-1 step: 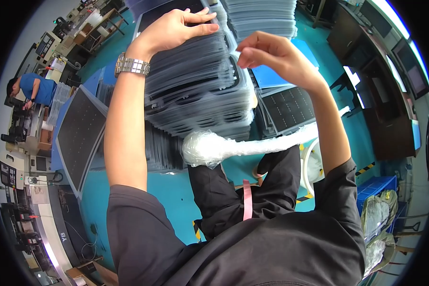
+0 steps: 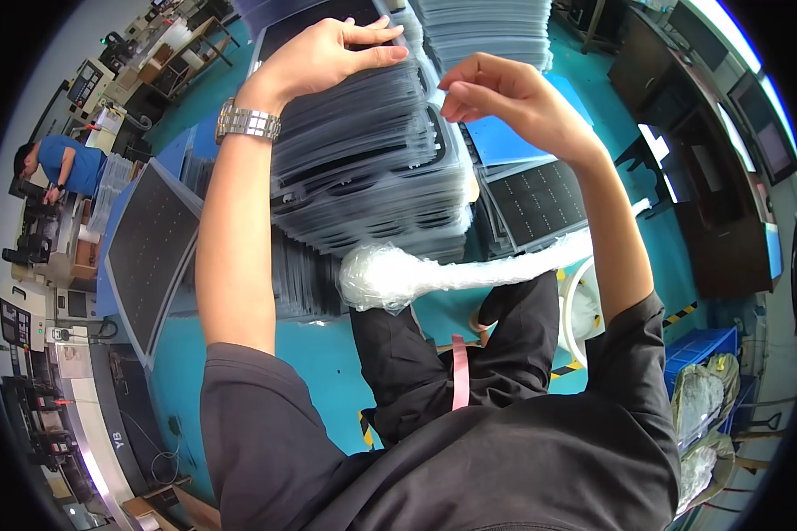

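My left hand (image 2: 332, 55), with a metal watch (image 2: 249, 121) on its wrist, hovers over the top of a tall stack of dark sheets in clear plastic (image 2: 354, 133). Its fingers are stretched out and apart, holding nothing visible. Beside the right edge of that stack, my right hand (image 2: 515, 99) has its fingers curled in toward the thumb. Anything between those fingertips is too small to make out. A long bundle of clear plastic wrap with a rounded end (image 2: 381, 276) lies below the stack, across my lap.
Another stack of clear sheets (image 2: 483, 31) stands behind. Dark panels with rows of dots (image 2: 537, 202) lie at the right, and a similar panel (image 2: 150, 248) leans at the left. A person in blue (image 2: 69, 164) works far left. Blue crates (image 2: 704, 350) hold plastic-filled sacks at lower right.
My right hand has risen very slightly, its fingertips still curled. My left forearm has shifted a touch to the right.
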### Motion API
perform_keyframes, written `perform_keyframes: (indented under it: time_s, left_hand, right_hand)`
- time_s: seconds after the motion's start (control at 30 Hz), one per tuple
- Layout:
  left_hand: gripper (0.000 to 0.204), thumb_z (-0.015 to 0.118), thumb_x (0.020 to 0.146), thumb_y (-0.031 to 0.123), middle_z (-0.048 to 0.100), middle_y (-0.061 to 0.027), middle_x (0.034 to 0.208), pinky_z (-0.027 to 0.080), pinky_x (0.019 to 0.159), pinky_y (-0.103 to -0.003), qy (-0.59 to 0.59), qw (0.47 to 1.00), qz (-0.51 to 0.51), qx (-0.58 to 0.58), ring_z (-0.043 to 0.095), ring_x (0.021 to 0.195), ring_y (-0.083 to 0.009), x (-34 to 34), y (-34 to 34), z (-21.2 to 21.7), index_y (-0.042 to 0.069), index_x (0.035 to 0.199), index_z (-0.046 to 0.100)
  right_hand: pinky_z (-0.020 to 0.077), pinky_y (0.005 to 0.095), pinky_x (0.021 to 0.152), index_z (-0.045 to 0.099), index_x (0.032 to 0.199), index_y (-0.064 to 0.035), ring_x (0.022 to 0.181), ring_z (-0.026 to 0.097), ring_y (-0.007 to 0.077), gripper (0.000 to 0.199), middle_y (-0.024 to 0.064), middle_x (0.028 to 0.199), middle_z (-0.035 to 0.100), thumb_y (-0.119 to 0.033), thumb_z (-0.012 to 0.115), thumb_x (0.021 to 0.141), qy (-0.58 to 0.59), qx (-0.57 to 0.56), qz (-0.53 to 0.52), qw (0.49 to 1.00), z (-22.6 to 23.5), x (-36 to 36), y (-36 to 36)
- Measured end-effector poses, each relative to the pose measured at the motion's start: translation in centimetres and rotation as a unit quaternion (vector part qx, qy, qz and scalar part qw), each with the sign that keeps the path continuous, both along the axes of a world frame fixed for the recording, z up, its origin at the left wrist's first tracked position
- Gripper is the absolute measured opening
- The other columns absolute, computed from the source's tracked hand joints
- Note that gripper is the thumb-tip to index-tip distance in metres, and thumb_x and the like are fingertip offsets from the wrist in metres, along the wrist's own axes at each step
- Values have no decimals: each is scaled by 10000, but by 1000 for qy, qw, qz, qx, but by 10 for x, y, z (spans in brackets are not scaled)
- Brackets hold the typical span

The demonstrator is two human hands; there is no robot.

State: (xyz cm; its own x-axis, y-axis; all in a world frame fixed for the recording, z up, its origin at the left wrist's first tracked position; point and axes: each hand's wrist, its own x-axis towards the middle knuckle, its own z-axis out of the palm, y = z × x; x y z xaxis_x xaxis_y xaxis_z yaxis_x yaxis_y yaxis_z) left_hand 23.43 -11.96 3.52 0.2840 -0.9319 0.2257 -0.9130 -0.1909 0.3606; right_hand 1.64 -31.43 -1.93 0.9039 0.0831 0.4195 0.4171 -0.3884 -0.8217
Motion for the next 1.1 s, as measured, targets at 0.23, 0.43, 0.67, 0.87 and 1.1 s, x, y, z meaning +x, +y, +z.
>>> perform_keyframes:
  time_s: [0.23, 0.43, 0.67, 0.87, 1.1]
  left_hand:
    - [437, 682, 994, 444, 494, -93, 1574, 230, 1257, -506, 41, 999, -4, -3, 251, 1564, -372, 3, 1, 1, 218, 1368, 691]
    - [539, 766, 939, 416, 462, -109, 1602, 203, 1263, -472, 77, 997, 9, -6, 198, 1588, -332, -3, 6, 2, 166, 1405, 664]
    - [522, 740, 950, 445, 465, -101, 1597, 195, 1262, -519, 85, 996, 0, 10, 182, 1587, -357, 4, 2, 1, 203, 1406, 661]
    - [523, 719, 959, 480, 500, -114, 1567, 247, 1252, -498, 48, 999, 6, -21, 250, 1565, -372, -2, 4, 1, 200, 1398, 671]
    - [487, 774, 914, 457, 453, -107, 1607, 147, 1267, -531, 122, 992, 7, -8, 160, 1592, -366, -1, 1, 3, 229, 1340, 716]
  right_hand:
    - [581, 287, 890, 677, 1115, 17, 933, 732, 144, 310, 83, 970, 757, -284, 618, 1066, 35, 46, -22, 998, 4, 12, 5]
    - [574, 283, 927, 653, 1195, -18, 981, 733, 136, 322, 71, 1021, 755, -310, 559, 1096, 69, 41, -23, 996, -2, 17, 5]
    - [572, 287, 871, 672, 1130, 18, 919, 720, 144, 327, 91, 972, 752, -298, 609, 1070, 61, 93, -37, 993, -1, 18, 12]
    - [561, 271, 897, 647, 1177, -25, 976, 715, 120, 306, 61, 1011, 749, -310, 574, 1090, 66, 59, -29, 996, -2, 18, 9]
    - [567, 267, 882, 650, 1162, -23, 967, 719, 122, 301, 61, 1000, 751, -306, 581, 1087, 72, 53, -31, 996, -8, 21, 8]
